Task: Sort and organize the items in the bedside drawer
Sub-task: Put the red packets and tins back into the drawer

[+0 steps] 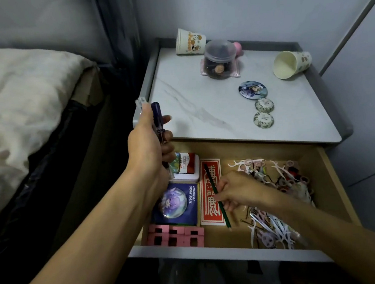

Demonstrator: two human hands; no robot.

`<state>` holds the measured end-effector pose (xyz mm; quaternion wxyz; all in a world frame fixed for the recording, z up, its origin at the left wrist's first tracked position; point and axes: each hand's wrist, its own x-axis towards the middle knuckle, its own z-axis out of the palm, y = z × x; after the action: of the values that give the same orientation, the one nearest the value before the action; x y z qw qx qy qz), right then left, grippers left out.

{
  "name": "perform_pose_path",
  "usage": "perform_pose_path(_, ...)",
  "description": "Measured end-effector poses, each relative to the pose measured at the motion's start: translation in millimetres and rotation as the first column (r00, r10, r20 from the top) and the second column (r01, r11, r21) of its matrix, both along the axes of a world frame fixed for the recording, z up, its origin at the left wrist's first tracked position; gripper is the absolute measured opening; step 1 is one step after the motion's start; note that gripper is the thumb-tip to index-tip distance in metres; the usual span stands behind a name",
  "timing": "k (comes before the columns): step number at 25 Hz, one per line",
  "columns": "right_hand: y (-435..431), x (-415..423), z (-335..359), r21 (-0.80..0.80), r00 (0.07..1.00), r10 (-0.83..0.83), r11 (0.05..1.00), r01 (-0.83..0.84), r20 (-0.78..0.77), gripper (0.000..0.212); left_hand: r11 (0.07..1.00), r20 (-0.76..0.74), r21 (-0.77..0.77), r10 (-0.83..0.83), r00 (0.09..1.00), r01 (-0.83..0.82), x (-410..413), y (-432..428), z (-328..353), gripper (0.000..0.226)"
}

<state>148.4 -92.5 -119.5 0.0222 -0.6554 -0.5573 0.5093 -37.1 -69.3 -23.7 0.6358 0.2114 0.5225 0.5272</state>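
Right hand (pixel 234 191) pinches thin green pencil (pixel 217 197) over open wooden drawer (pixel 337 187); left hand (pixel 150 143) grips purple-handled screwdriver (pixel 158 119), plus possibly a clear clip, collecting long items.

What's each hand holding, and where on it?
Left hand grips a blue-handled screwdriver at the handle's lower end, plus a pale item I can't identify. Right hand pinches the green pencil mid-shaft.

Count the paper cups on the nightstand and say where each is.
2. One paper cup is at the back left of the nightstand top, beside the clear jar; the other cup lies on its side near the back right corner. None looks hidden.
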Motion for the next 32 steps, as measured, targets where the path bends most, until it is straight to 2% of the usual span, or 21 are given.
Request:
perform_pose_path(2, 7.0, -13.7, -18.4, 0.056, 0.996, -0.068, 0.996, 0.064, 0.064, 0.007, 1.000, 0.068, -0.025, -0.002, 0.998, 0.004, 0.3, -0.1, -0.4, 0.058)
perform_pose_path(4, 11.0, -25.1, -30.2, 0.120, 0.987, -0.107, 0.988, 0.093, 0.119, 0.008, 0.999, 0.109, -0.040, 0.000, 0.994, 0.005, -0.1, 2.1, -2.2, 0.059)
perform_pose_path(7, 11.9, -34.0, -42.0, 0.269, 0.957, -0.008, 0.960, -0.074, 0.290, 0.016, 0.999, 0.094, -0.039, -0.024, 0.995, 0.028, 3.0, 4.7, -4.7, 0.054)
perform_pose_path(9, 8.6, -39.0, -39.2, 0.293, 0.898, 0.110, 0.922, -0.251, 0.425, 0.021, 0.998, 0.052, -0.038, -0.039, 0.998, 0.042, 5.4, 4.5, -4.9, 0.050)
perform_pose_path(11, 6.5, -42.5, -34.8, 0.285, 0.854, 0.191, 0.889, -0.360, 0.485, 0.025, 0.999, 0.040, -0.042, -0.033, 0.999, 0.034, 5.8, 4.1, -4.8, 0.049)
perform_pose_path(14, 8.4, -45.4, -30.2, 0.264, 0.812, 0.211, 0.875, -0.405, 0.545, 0.027, 0.998, 0.032, -0.043, -0.035, 0.999, 0.036, 7.6, 2.9, -5.9, 0.047)
perform_pose_path(16, 9.8, -42.7, -30.3, 0.246, 0.823, 0.196, 0.895, -0.373, 0.533, 0.027, 0.997, 0.036, -0.035, -0.071, 0.997, 0.072, 11.7, 0.8, -7.6, 0.045)
perform_pose_path(19, 8.1, -28.7, -12.9, 0.348, 0.893, 0.086, 0.901, -0.258, 0.441, 0.028, 0.994, 0.056, -0.026, -0.108, 0.993, 0.110, 16.9, -2.3, -11.5, 0.038)
perform_pose_path(20, 5.5, -22.7, -1.0, 0.418, 0.937, 0.021, 0.891, -0.176, 0.350, 0.029, 0.992, 0.066, -0.019, -0.121, 0.990, 0.122, 18.8, -3.1, -12.7, 0.035)
perform_pose_path(22, -8.8, -13.6, 30.6, 0.513, 0.995, -0.095, 0.855, 0.080, 0.003, 0.028, 0.985, 0.095, -0.006, -0.173, 0.980, 0.174, 24.2, -6.3, -16.3, 0.026)
perform_pose_path(23, -17.7, -11.4, 45.6, 0.521, 0.978, -0.128, 0.831, 0.196, -0.165, 0.026, 0.978, 0.110, -0.002, -0.205, 0.972, 0.207, 27.7, -8.6, -18.8, 0.023)
perform_pose_path(25, -32.8, -12.2, 61.9, 0.488, 0.925, -0.149, 0.814, 0.316, -0.351, 0.018, 0.968, 0.154, 0.004, -0.250, 0.956, 0.252, 34.2, -14.5, -25.1, 0.019)
perform_pose_path(28, -38.8, -14.5, 55.4, 0.409, 0.855, -0.205, 0.809, 0.422, -0.477, 0.015, 0.961, 0.229, 0.010, -0.273, 0.934, 0.278, 41.7, -22.5, -29.7, 0.016)
perform_pose_path(32, -31.6, -15.7, 49.6, 0.397, 0.825, -0.276, 0.773, 0.496, -0.493, 0.028, 0.963, 0.207, 0.018, -0.266, 0.941, 0.268, 42.0, -22.6, -32.6, 0.013)
